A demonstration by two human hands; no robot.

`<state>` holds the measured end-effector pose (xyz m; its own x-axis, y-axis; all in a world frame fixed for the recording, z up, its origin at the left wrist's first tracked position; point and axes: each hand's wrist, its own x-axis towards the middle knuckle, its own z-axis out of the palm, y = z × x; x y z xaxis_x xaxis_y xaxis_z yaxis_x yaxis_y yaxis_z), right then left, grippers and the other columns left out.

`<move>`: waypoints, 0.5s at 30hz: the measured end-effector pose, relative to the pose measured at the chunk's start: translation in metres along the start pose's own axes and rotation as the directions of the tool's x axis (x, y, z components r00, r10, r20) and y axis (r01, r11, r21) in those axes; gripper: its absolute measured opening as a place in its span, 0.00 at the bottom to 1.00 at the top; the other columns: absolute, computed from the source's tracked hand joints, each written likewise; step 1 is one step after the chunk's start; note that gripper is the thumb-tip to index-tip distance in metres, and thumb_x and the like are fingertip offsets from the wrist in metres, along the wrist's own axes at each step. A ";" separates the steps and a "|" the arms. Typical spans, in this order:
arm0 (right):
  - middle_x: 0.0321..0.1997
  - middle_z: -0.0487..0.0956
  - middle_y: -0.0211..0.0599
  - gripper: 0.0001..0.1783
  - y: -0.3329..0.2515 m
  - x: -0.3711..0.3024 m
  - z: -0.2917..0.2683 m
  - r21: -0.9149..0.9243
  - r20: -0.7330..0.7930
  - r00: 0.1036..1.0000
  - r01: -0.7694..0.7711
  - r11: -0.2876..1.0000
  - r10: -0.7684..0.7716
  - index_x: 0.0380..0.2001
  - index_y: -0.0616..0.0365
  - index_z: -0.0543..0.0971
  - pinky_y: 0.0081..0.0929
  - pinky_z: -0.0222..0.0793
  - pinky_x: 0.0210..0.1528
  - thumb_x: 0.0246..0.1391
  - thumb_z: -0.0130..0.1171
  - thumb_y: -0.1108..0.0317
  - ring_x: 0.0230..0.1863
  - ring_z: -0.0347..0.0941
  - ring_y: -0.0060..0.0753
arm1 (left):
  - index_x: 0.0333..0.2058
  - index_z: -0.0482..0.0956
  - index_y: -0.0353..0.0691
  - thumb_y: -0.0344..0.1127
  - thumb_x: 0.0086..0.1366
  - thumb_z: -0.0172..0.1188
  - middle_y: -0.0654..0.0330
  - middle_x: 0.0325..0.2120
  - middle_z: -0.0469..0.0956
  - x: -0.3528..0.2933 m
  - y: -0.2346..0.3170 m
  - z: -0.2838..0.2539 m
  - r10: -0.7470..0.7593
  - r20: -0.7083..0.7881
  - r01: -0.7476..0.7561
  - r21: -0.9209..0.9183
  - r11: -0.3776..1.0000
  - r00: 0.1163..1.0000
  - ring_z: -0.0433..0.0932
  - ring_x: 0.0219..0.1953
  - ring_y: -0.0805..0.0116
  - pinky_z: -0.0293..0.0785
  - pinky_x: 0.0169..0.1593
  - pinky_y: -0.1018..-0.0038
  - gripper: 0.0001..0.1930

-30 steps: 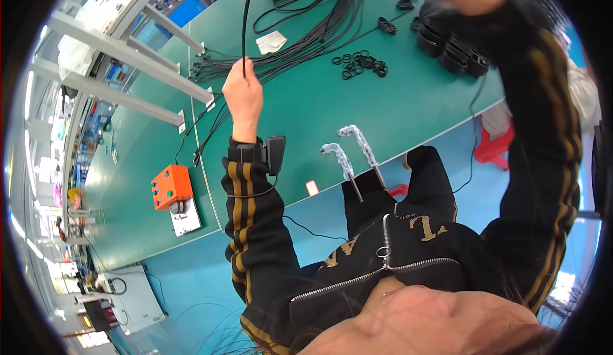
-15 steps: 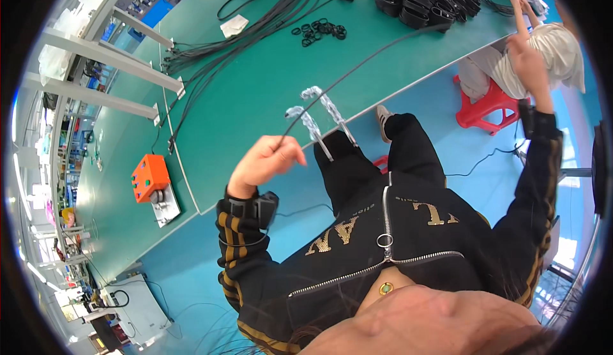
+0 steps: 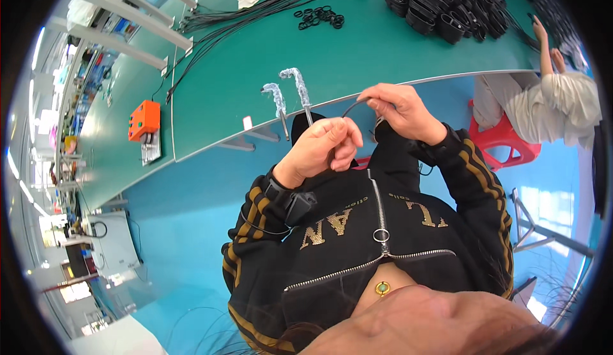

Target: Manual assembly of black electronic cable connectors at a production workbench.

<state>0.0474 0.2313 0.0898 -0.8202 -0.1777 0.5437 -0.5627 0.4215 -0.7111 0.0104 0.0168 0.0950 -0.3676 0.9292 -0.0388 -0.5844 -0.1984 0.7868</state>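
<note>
A thin black cable (image 3: 352, 106) curves between my two hands, just off the near edge of the green table (image 3: 223, 67). My left hand (image 3: 324, 144) is closed around one part of it, fingers curled in. The cable is also pinched between the thumb and fingertips of my right hand (image 3: 403, 112), a little farther out. Whatever runs inside my fists is hidden. Beside my left hand, two metal rods with clear plastic wrapped round their bent ends, a shorter one (image 3: 276, 99) and a longer one (image 3: 297, 87), stick out at the table edge.
Small black rings (image 3: 319, 18) lie in a loose pile beyond the rods. Coiled black cables (image 3: 440, 4) are heaped at the far right, long straight cables (image 3: 255, 23) at the far left. An orange control box (image 3: 144, 120) stands left. Another person (image 3: 562, 109) sits at right on a red stool (image 3: 501, 144).
My right hand has come in from far right toward my left hand. The cable, stretched across the table before, is now a short arc between them. The view has shifted.
</note>
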 end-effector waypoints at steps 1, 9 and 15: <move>0.21 0.74 0.34 0.11 0.006 0.003 -0.002 0.018 0.013 1.000 0.005 1.000 -0.005 0.42 0.61 0.77 0.23 0.65 0.23 0.56 0.52 0.77 0.19 0.69 0.24 | 0.33 0.71 0.32 0.49 0.71 0.42 0.71 0.11 0.53 0.001 -0.006 0.004 0.007 -0.022 -0.007 -0.002 1.000 1.000 0.54 0.12 0.81 0.49 0.17 0.81 0.22; 0.25 0.75 0.39 0.10 0.046 -0.009 0.030 0.221 0.155 0.987 -0.087 0.971 0.053 0.42 0.59 0.77 0.27 0.67 0.27 0.56 0.54 0.74 0.23 0.70 0.33 | 0.37 0.70 0.31 0.46 0.71 0.45 0.69 0.14 0.57 0.005 -0.001 0.028 0.048 0.084 -0.033 -0.172 0.985 0.995 0.56 0.13 0.81 0.50 0.18 0.81 0.19; 0.23 0.76 0.43 0.10 0.019 -0.054 0.043 0.067 0.312 0.942 -0.149 0.987 0.122 0.40 0.58 0.74 0.33 0.70 0.28 0.53 0.55 0.71 0.23 0.74 0.46 | 0.50 0.68 0.32 0.43 0.71 0.45 0.58 0.34 0.74 0.007 0.029 -0.011 0.396 -0.325 -0.317 0.270 0.909 0.859 0.76 0.32 0.70 0.73 0.32 0.76 0.19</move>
<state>0.0762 0.2107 0.0279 -0.8734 -0.3933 0.2871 -0.4396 0.3832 -0.8123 -0.0169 0.0137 0.1107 -0.7823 0.6180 0.0779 -0.2197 -0.3907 0.8939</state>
